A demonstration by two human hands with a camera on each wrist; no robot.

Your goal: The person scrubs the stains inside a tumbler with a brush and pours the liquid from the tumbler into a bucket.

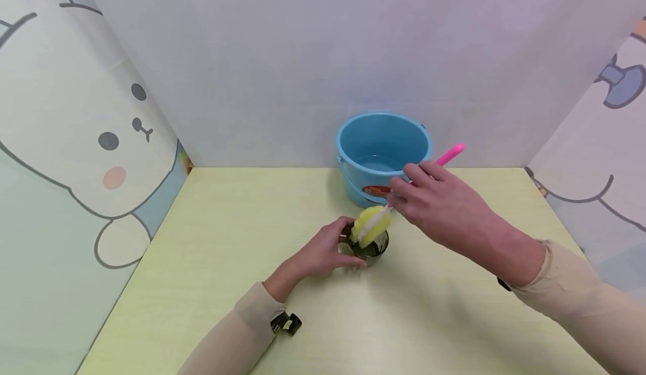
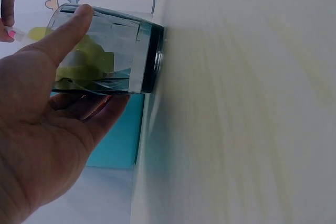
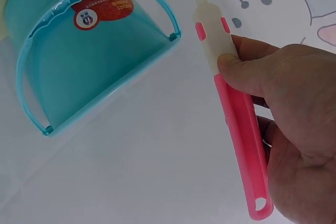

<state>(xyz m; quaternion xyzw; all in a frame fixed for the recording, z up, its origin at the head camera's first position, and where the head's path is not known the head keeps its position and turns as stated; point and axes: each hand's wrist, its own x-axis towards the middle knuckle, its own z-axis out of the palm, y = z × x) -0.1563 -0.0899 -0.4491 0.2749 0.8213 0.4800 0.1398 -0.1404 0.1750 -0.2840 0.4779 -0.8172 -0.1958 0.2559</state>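
My left hand [image 1: 325, 250] grips a dark, see-through drinking glass [image 1: 375, 250] from its left side, thumb and fingers around it. In the left wrist view the base of the glass [image 2: 134, 56] meets the tabletop. My right hand [image 1: 441, 212] pinches the pink and white handle [image 3: 239, 124] of a sponge bottle brush. The brush's yellow sponge head [image 1: 372, 225] tilts into the mouth of the glass. Through the glass wall, the left wrist view shows the yellow sponge [image 2: 86, 59] inside it.
A light blue bucket [image 1: 353, 173] with a handle and a red label stands behind the glass, near the back wall. The pale yellow tabletop [image 1: 242, 223] extends to both sides. Walls with cartoon prints [image 1: 65, 111] flank it. A small black strap [image 1: 286, 323] sits at the left wrist.
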